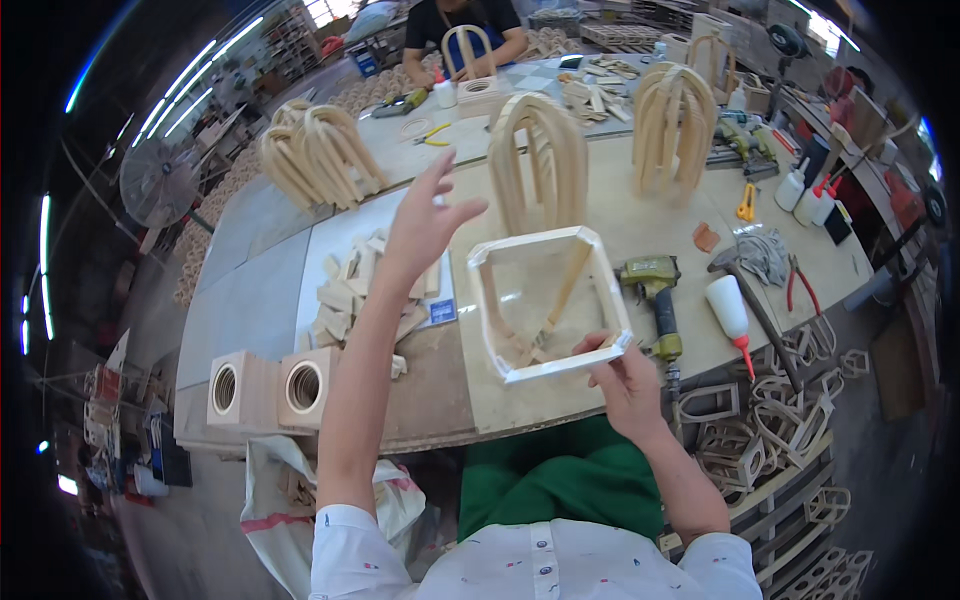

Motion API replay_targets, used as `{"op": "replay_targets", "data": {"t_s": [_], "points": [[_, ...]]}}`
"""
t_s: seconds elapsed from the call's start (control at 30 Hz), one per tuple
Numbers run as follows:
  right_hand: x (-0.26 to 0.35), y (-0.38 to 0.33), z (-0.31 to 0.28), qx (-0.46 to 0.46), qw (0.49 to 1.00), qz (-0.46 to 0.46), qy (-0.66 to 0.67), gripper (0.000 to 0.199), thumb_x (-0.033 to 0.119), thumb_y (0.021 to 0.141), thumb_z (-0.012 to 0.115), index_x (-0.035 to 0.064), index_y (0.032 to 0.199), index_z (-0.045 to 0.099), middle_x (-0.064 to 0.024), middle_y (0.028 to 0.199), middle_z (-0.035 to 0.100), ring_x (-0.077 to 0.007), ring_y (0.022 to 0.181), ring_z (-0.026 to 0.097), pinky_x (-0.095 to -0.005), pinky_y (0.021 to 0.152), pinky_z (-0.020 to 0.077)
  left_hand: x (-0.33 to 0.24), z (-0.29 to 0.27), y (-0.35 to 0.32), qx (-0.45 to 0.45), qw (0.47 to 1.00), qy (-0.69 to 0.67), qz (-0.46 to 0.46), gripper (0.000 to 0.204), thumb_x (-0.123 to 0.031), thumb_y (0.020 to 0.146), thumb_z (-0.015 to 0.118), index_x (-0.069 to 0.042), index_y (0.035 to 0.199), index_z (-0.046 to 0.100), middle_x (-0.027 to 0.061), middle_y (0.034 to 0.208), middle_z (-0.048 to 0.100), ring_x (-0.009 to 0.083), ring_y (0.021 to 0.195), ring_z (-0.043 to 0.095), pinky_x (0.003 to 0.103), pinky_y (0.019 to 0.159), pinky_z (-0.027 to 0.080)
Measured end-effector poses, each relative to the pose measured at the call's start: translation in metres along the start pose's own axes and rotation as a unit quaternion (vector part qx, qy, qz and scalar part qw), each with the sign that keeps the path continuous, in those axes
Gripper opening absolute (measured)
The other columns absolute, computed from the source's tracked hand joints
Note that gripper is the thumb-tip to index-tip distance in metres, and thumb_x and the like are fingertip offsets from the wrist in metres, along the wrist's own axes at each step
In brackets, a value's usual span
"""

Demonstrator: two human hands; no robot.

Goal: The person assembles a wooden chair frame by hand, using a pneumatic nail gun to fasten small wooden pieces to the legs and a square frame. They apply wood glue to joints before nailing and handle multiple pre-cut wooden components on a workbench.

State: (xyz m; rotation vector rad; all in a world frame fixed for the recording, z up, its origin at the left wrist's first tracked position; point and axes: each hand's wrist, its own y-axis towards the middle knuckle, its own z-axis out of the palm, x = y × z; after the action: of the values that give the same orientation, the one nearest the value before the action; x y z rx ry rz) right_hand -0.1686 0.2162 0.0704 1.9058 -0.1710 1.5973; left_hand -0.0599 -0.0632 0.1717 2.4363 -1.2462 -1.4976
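Pale wood frame, eight-sided, is held tilted over the near middle of the bench, its near right corner pinched by the right hand. The left hand is raised empty, thumb and fingers spread, left of the central arched pieces. Right of the frame, a green nail gun and a white bottle are laid; wood blocks are heaped to the left.

A grey fan stands far left, and what may be a phone lies right.
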Motion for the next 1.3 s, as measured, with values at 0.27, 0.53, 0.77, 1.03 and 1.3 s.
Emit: {"op": "replay_targets", "data": {"t_s": [0.27,0.53,0.77,1.03,1.3], "points": [[0.003,0.001,-0.001,-0.008,1.0,-0.004,0.008,0.019,0.006,0.091,0.061,-0.0021,0.108,0.059,-0.008,0.081,0.061,-0.0136,0.065,0.056,-0.0264,0.059,0.0454,0.055,0.06,0.091,0.025,0.999,0.006,0.031,0.073,-0.017,0.071,0.078,0.004,0.133,0.046,0.0196,0.111,0.063,0.0241,0.101,0.062,0.034,0.084,0.049],[0.001,-0.003,-0.006,0.023,0.999,-0.011,-0.035,0.024,0.004,0.092,0.055,-0.0041,0.114,0.057,-0.0083,0.096,0.065,-0.0116,0.072,0.058,-0.0258,0.067,0.0488,0.034,0.064,0.072,0.012,0.995,0.096,-0.014,0.074,-0.023,0.071,0.08,0.006,0.131,0.048,0.0177,0.102,0.065,0.0241,0.087,0.064,0.036,0.077,0.051],[-0.006,0.006,-0.007,0.025,0.998,-0.01,-0.05,0.023,0.007,0.093,0.056,-0.0025,0.114,0.057,-0.007,0.093,0.064,-0.0098,0.07,0.057,-0.0245,0.064,0.0482,0.05,-0.004,-0.023,0.0,0.984,0.176,0.038,0.043,-0.015,0.078,0.071,-0.001,0.118,0.061,0.0158,0.103,0.065,0.0279,0.094,0.064,0.036,0.082,0.05],[0.008,0.02,0.009,-0.009,0.995,0.038,-0.092,0.017,0.012,0.093,0.06,-0.0002,0.105,0.058,-0.0077,0.083,0.061,-0.0105,0.071,0.055,-0.0279,0.06,0.0444,0.08,-0.166,-0.19,-0.019,0.931,0.269,-0.246,0.033,-0.019,0.086,0.064,0.0,0.113,0.065,0.0198,0.104,0.068,0.0255,0.095,0.067,0.037,0.081,0.05],[0.019,0.036,0.019,0.043,0.999,0.027,-0.001,0.018,0.013,0.097,0.056,0.0013,0.111,0.058,-0.0052,0.095,0.066,-0.0066,0.081,0.058,-0.0207,0.06,0.0454,0.05,-0.155,-0.241,-0.045,0.896,0.378,-0.227,0.042,-0.024,0.079,0.073,0.002,0.11,0.063,0.0163,0.089,0.066,0.0294,0.083,0.064,0.037,0.077,0.049]]}}
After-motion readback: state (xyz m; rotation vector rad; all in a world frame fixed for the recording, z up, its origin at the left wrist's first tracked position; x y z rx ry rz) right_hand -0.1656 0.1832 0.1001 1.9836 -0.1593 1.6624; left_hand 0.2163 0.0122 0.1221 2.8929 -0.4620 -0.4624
